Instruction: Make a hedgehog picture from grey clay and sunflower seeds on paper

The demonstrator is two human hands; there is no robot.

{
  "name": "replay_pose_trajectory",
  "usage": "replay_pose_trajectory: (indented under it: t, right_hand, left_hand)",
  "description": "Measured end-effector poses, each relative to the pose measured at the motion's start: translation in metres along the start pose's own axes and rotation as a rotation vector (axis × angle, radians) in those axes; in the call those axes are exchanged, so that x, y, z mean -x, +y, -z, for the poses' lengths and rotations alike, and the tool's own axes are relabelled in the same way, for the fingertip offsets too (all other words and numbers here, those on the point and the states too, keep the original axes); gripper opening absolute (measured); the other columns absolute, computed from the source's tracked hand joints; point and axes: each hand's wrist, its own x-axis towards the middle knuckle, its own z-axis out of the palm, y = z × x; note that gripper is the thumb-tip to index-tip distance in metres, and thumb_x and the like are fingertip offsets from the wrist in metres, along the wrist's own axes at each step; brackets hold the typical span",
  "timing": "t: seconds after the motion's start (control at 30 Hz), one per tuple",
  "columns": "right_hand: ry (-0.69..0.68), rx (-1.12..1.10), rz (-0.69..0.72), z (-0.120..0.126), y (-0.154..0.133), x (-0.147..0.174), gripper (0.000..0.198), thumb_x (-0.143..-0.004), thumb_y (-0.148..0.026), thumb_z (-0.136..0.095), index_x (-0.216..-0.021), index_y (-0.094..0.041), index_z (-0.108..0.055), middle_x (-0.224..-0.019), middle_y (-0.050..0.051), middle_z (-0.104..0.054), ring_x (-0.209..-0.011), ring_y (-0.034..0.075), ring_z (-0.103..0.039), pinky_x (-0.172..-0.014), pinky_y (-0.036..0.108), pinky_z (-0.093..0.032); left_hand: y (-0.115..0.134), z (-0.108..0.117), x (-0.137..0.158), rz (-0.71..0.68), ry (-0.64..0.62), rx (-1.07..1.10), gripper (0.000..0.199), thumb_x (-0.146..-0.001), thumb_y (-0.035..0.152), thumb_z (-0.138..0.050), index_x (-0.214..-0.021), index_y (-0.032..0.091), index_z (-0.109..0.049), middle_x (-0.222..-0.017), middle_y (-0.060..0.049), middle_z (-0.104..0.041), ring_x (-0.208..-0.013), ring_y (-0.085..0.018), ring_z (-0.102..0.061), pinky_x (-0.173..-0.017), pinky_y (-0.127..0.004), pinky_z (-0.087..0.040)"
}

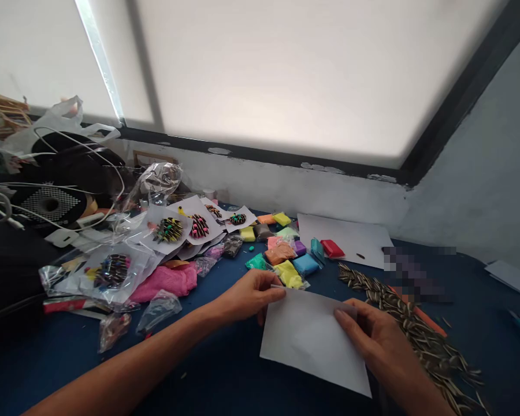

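Both hands hold a small blank sheet of white paper above the blue tabletop. My left hand pinches its upper left corner, thumb on top. At the upper right edge, my right hand grips the sheet with the thumb over it and the fingers behind. Just beyond the paper lie soft packets of coloured clay-like material, among them a yellow packet, a blue packet and a red packet. A long heap of striped sunflower seeds runs beside and partly behind my right hand.
Seed-covered figures with coloured dots, such as one on a paper square, lie at the left. Near them are a pink cloth, clear plastic bags and white cables. A larger white sheet rests by the wall.
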Motion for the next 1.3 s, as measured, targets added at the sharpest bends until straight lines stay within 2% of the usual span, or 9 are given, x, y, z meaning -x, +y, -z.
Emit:
replay_pose_trajectory:
  t: [0.23,0.43,0.63,0.83,0.93,1.1,1.17,1.2,1.3]
  right_hand:
    - [-0.006,0.147,0.021,-0.010,0.002,0.002,0.029,-0.082,-0.047,-0.051,-0.070,-0.023,-0.062,-0.058,-0.001,-0.062,-0.049,0.014,-0.057,-0.045,0.023,-0.041]
    - [0.063,0.289,0.132,-0.015,0.005,0.001,0.022,-0.085,-0.038,-0.051,-0.071,-0.026,-0.063,-0.059,-0.002,-0.066,-0.049,0.015,-0.061,-0.047,0.024,-0.042]
    - [0.202,0.399,0.332,-0.020,0.007,0.003,0.022,-0.093,-0.034,-0.047,-0.083,-0.026,-0.064,-0.070,0.000,-0.070,-0.055,0.014,-0.065,-0.047,0.023,-0.047]
    - [0.208,0.542,0.605,-0.037,0.003,0.010,0.021,-0.095,-0.030,-0.049,-0.103,-0.024,-0.068,-0.102,0.007,-0.073,-0.089,0.017,-0.072,-0.073,0.026,-0.058]
    - [0.216,0.654,0.693,-0.048,0.006,0.013,0.025,-0.091,-0.030,-0.055,-0.110,-0.022,-0.069,-0.112,0.012,-0.072,-0.097,0.024,-0.072,-0.077,0.036,-0.061]
    - [0.269,0.826,0.809,-0.062,0.017,0.014,0.034,-0.092,-0.029,-0.050,-0.115,-0.013,-0.070,-0.119,0.020,-0.071,-0.102,0.032,-0.072,-0.076,0.042,-0.062]
    - [0.288,0.882,0.846,-0.065,0.019,0.013,0.038,-0.095,-0.028,-0.044,-0.115,-0.010,-0.071,-0.119,0.021,-0.071,-0.102,0.033,-0.072,-0.077,0.042,-0.062]
    - [0.294,0.907,0.859,-0.065,0.019,0.013,0.040,-0.097,-0.028,-0.041,-0.116,-0.009,-0.071,-0.119,0.021,-0.071,-0.103,0.032,-0.072,-0.078,0.041,-0.062]
    - [0.301,0.971,0.872,-0.064,0.019,0.011,0.047,-0.100,-0.035,-0.036,-0.116,-0.008,-0.071,-0.119,0.019,-0.071,-0.104,0.030,-0.071,-0.080,0.039,-0.062]
  left_hand:
    - [0.014,0.010,0.014,0.078,0.102,-0.471,0.029,-0.098,0.035,-0.061,-0.119,0.015,-0.061,-0.118,-0.008,-0.062,-0.101,-0.023,-0.064,-0.086,-0.042,-0.055]
    - [0.027,0.013,0.023,0.111,0.101,-0.746,0.028,-0.098,0.035,-0.060,-0.119,0.017,-0.061,-0.120,-0.009,-0.062,-0.101,-0.022,-0.064,-0.087,-0.042,-0.054]
    - [0.026,0.010,0.023,0.113,0.077,-0.854,0.028,-0.098,0.034,-0.060,-0.119,0.017,-0.061,-0.120,-0.009,-0.062,-0.102,-0.022,-0.064,-0.087,-0.042,-0.054]
    - [0.021,0.005,0.020,0.077,0.016,-0.869,0.028,-0.098,0.034,-0.060,-0.119,0.016,-0.061,-0.118,-0.009,-0.062,-0.099,-0.022,-0.064,-0.085,-0.041,-0.055]
    - [0.021,0.007,0.019,0.065,0.064,-0.892,0.027,-0.098,0.035,-0.061,-0.116,0.015,-0.062,-0.114,-0.008,-0.063,-0.097,-0.021,-0.065,-0.084,-0.040,-0.055]
    - [0.027,0.000,0.021,-0.105,0.238,-0.956,0.021,-0.093,0.019,-0.060,-0.113,0.014,-0.062,-0.125,-0.013,-0.059,-0.117,-0.029,-0.056,-0.100,-0.045,-0.046]
    - [0.027,-0.009,0.021,-0.220,0.177,-0.958,0.016,-0.095,0.017,-0.055,-0.107,0.016,-0.065,-0.121,-0.010,-0.062,-0.115,-0.025,-0.058,-0.100,-0.036,-0.046]
    - [0.025,-0.014,0.021,-0.269,0.125,-0.959,0.015,-0.094,0.015,-0.054,-0.101,0.017,-0.067,-0.113,-0.008,-0.065,-0.107,-0.022,-0.062,-0.094,-0.031,-0.049]
    - [0.013,-0.029,0.021,-0.373,0.062,-0.976,0.015,-0.091,0.013,-0.055,-0.100,0.016,-0.067,-0.110,-0.009,-0.067,-0.102,-0.022,-0.064,-0.091,-0.031,-0.052]
